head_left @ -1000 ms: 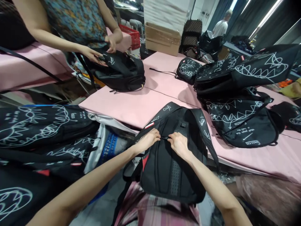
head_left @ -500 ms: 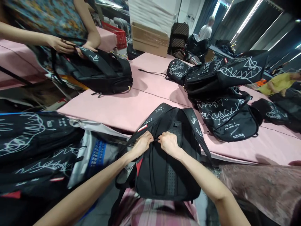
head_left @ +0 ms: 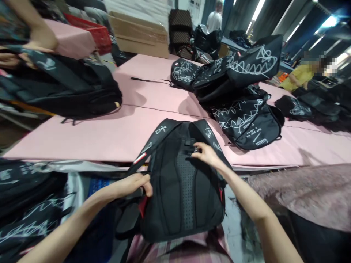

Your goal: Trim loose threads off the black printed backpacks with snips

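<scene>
A black backpack (head_left: 171,193) leans against the table edge in front of me, its padded back panel and shoulder straps facing me. White scribbles mark the straps, and red shows at its sides. My left hand (head_left: 141,184) has its fingers curled around the pack's left side edge. Over the upper back panel, just right of the small top tab, my right hand (head_left: 205,155) has bent fingers with a gap between thumb and forefinger. I see nothing held in it.
Scribbled black backpacks (head_left: 244,120) lie piled on the pink table (head_left: 131,135). At the left, a co-worker's hand (head_left: 11,60) is at another black backpack (head_left: 90,87). More bags (head_left: 30,208) are stacked lower left. A cardboard box (head_left: 139,34) and red crate (head_left: 100,38) stand behind.
My hands, earlier close together at the middle of the back panel, have separated: the left to the pack's side edge, the right up toward the top. The view has shifted right.
</scene>
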`<state>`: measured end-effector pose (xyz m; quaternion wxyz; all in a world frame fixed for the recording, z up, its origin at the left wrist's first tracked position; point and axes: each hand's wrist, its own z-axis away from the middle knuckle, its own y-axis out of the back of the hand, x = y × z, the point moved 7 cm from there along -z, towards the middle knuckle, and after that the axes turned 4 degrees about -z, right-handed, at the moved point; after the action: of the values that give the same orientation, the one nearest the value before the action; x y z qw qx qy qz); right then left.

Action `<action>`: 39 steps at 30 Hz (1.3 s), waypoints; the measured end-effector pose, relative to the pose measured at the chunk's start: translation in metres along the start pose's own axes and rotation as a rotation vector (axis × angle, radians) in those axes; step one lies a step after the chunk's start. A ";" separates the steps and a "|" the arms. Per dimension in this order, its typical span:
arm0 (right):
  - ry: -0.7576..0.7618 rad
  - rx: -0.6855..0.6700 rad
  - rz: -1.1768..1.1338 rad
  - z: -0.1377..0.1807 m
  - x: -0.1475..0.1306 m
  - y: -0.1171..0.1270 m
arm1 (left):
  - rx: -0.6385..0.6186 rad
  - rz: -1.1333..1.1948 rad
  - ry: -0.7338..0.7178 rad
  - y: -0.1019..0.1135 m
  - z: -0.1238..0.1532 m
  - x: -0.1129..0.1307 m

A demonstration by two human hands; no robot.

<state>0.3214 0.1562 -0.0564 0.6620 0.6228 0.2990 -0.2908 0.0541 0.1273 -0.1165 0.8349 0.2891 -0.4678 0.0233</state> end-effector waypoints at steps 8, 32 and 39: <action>-0.185 0.186 -0.313 -0.016 0.106 0.157 | 0.495 -0.138 0.125 0.027 -0.043 -0.008; -0.297 0.289 0.188 0.122 0.132 0.048 | 0.644 -0.775 -0.166 -0.068 0.023 0.010; -0.233 0.214 0.260 0.182 0.101 0.027 | 0.703 -0.740 -0.249 -0.074 0.028 0.008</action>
<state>0.4140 -0.0250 -0.1074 0.6542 0.6850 0.1048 -0.3032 0.0604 0.0502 -0.1329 0.5777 0.6984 -0.3940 -0.1522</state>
